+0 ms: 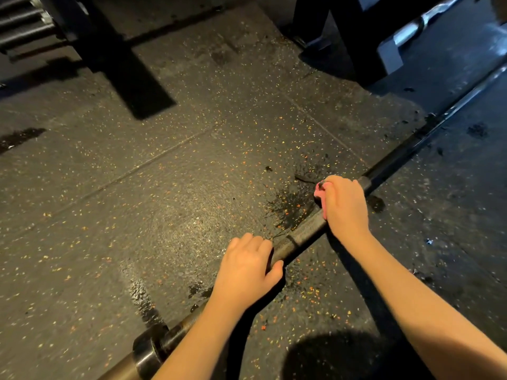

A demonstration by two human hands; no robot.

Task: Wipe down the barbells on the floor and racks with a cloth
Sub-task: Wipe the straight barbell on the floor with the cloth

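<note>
A long dark barbell point(304, 230) lies on the speckled rubber floor, running from the lower left corner up to the right. Its collar and sleeve point(146, 352) show at the bottom left. My left hand point(248, 270) grips the shaft, fingers curled over it and thumb underneath. Further up the bar my right hand point(344, 205) holds a pink cloth point(319, 190) wrapped against the shaft; only a small edge of the cloth shows past my fingers.
Wet dark splashes point(290, 204) mark the floor beside the bar. A black rack base point(131, 78) stands at the upper left with stacked bars point(24, 26) behind it. Another black frame point(354, 37) and a chrome bar point(428, 17) sit at the upper right.
</note>
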